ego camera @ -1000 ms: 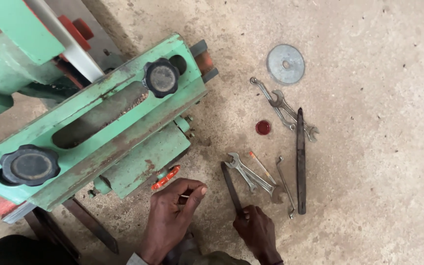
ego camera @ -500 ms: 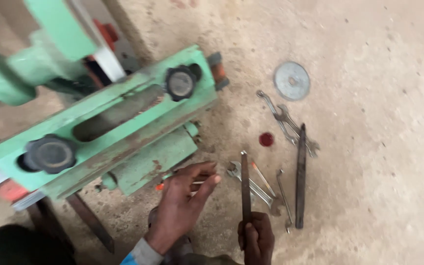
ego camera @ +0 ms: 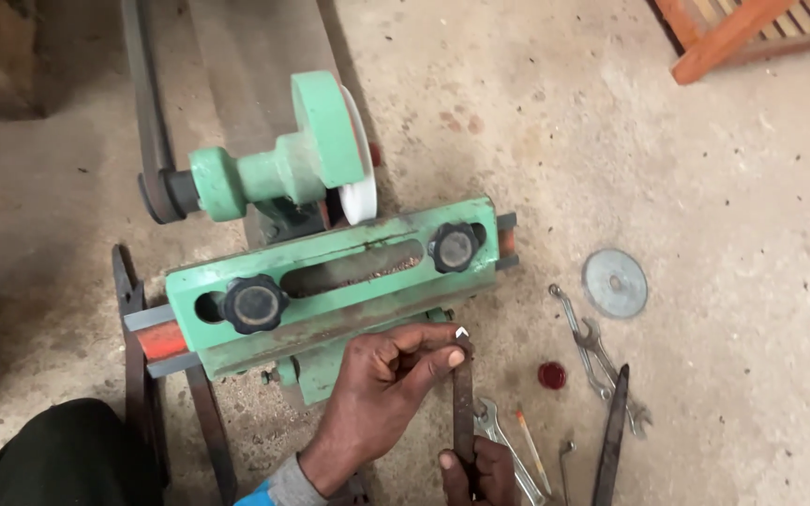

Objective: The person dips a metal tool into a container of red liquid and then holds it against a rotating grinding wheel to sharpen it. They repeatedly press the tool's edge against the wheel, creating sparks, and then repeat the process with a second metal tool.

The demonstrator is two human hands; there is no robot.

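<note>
Rusty steel bar (ego camera: 463,412) stands pinched at its top by the left hand (ego camera: 382,398), its foot clenched in the right hand (ego camera: 475,468). Just beyond, the green machine (ego camera: 330,281); a slip could jam fingers against it.

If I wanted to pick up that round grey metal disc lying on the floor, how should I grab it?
The disc lies flat on the concrete floor, so there's no handle. Probably best to come from above, slip fingertips under its thin rim on the open side facing away from the spanners, then pinch the edge.
</note>
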